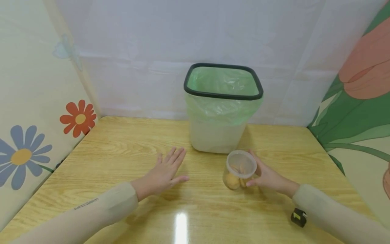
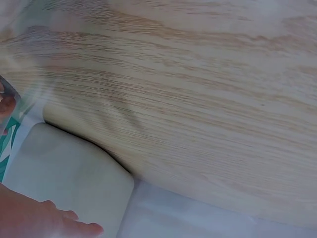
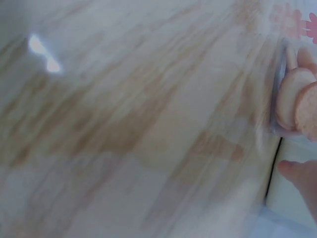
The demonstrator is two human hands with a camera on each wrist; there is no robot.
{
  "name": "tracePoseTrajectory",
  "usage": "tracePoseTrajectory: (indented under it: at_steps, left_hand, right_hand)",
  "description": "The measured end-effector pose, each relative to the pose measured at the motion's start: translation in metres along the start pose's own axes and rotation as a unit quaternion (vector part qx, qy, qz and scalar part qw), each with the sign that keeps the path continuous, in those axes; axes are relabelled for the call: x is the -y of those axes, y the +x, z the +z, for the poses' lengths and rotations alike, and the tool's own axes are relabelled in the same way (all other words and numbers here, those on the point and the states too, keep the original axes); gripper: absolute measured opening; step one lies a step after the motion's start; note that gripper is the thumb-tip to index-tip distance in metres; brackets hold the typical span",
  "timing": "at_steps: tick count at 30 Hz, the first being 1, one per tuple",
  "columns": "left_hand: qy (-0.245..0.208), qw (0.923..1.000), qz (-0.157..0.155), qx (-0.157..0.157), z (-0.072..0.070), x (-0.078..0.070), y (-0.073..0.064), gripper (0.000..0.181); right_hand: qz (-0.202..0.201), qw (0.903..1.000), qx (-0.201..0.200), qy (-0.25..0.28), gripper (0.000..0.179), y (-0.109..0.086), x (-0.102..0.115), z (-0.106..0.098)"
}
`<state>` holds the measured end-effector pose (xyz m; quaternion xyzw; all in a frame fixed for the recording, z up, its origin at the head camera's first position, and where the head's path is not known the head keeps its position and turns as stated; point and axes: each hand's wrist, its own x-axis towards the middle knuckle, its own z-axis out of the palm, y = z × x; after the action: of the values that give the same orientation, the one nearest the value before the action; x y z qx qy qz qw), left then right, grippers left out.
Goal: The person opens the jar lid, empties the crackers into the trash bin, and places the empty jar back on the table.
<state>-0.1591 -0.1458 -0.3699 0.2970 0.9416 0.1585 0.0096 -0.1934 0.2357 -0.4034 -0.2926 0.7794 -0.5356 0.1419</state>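
My right hand (image 1: 269,176) grips a clear round plastic tub (image 1: 241,164) by its right side, with the thumb at the front. Through the wall show round tan biscuits (image 1: 233,181), which also appear at the right edge of the right wrist view, near a fingertip (image 3: 292,171). The tub is just in front of a bin (image 1: 217,137) lined with a green bag (image 1: 219,110) under a black rim. My left hand (image 1: 164,173) is held over the table, left of the tub, fingers extended and holding nothing; part of it (image 2: 44,218) overlaps the bin in the left wrist view.
A small black tape measure-like object (image 1: 298,217) lies on the wooden table (image 1: 131,149) beside the right sleeve. White cloth (image 1: 143,67) hangs behind the bin. Flower-printed fabric (image 1: 27,88) stands along both sides.
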Motion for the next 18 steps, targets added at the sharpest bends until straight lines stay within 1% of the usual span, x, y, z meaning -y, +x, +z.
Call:
tracePoseTrajectory:
  at_steps: [5,8,12,14,18]
  left_hand:
    - [-0.002,1.0000,0.004,0.008,0.001,-0.005,0.004,0.084]
    - [-0.012,0.9999,0.006,0.010,0.002,-0.008,0.006,0.084]
    - [-0.019,0.9997,0.006,0.012,0.003,-0.013,0.008,0.083]
    - [-0.017,0.9997,0.003,0.018,0.004,-0.015,0.009,0.083]
    - [-0.030,0.9992,-0.002,0.026,0.007,-0.019,0.010,0.083]
  right_hand:
    - [-0.003,0.9995,0.010,0.031,0.125,0.002,-0.003,0.001]
    - [-0.021,0.9989,0.014,0.041,0.120,0.003,-0.006,0.002]
    - [-0.043,0.9964,0.021,0.069,0.108,0.003,-0.009,0.003]
    - [-0.043,0.9956,0.023,0.079,0.104,0.003,-0.010,0.004]
    - [-0.033,0.9967,0.014,0.073,0.104,0.003,-0.011,0.006]
